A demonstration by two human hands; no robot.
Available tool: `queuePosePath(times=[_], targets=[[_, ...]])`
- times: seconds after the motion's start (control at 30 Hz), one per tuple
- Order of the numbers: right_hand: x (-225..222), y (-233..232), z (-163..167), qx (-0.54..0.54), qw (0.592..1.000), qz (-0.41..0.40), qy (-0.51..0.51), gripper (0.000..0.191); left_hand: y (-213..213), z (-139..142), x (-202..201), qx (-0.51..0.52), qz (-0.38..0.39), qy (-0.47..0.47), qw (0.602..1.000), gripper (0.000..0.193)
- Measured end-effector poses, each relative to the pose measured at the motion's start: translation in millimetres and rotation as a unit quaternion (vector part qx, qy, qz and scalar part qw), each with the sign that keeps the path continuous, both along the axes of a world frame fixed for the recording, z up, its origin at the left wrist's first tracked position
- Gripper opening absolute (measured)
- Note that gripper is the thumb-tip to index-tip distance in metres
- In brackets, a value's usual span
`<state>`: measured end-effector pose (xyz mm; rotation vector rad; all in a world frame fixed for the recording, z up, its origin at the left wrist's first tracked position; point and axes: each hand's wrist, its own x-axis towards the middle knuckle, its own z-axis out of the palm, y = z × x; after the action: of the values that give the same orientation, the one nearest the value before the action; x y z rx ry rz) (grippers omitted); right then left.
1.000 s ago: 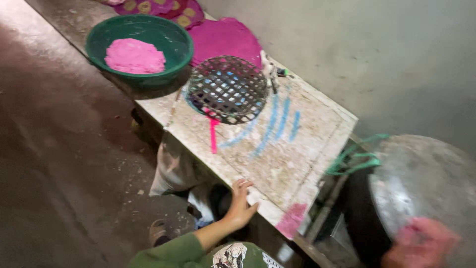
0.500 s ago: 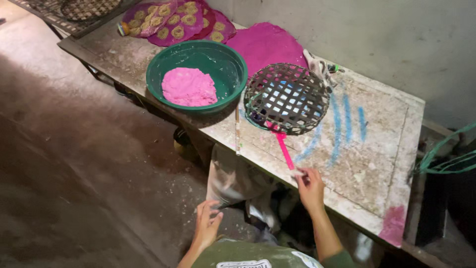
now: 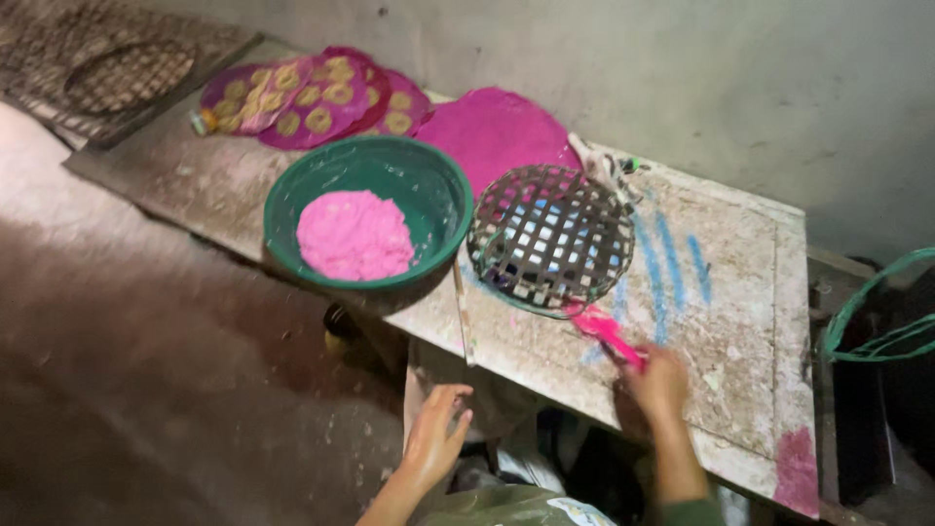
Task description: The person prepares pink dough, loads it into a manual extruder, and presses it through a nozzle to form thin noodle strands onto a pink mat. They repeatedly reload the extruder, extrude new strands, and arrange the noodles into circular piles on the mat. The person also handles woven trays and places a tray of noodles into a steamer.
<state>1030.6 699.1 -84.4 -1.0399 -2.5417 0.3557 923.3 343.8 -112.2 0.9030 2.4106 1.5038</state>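
A bare grey wall backs a long, worn desk (image 3: 740, 321) streaked with blue and pink stains, with a dark floor below; on the desk, from large to small, lie a flat magenta sheet (image 3: 492, 127), a green basin (image 3: 429, 180) holding a mound of pink dough (image 3: 355, 234), and a round lattice sieve (image 3: 550, 236) with a pink handle (image 3: 606, 333). The right hand (image 3: 660, 382) has its grip closed on the end of that handle, at the desk's near edge; the left hand (image 3: 433, 443) hangs with fingers spread and holds nothing, below the desk edge. The sieve's long axis runs from the handle near the person up and left toward the basin, its round head pointing away, lying nearly flat. To handle it well, I judge the wrist should stay level and the hold sit firm near the handle's end, so the head does not tip against the basin rim.
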Motion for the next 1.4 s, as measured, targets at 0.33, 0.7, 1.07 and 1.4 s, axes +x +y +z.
queuePosePath(times=[0.33,0.7,1.07,1.4], targets=[[-80,7,-24,-0.654,0.647,0.032,0.39,0.037,111,-22,-128,-0.159,0.093,0.071,0.98,0.068],[-252,-15,-36,-0.701,0.493,-0.1,0.505,0.015,8,-36,-186,-0.126,-0.098,-0.05,0.986,0.017],[-217,-17,-70,-0.687,0.568,-0.143,0.431,0.021,-70,84,-353,-0.003,-0.088,-0.111,0.99,0.026],[-294,-34,-77,-0.55,0.558,-0.227,0.579,0.014,-62,73,-411,-0.099,-0.099,0.039,0.989,0.032]])
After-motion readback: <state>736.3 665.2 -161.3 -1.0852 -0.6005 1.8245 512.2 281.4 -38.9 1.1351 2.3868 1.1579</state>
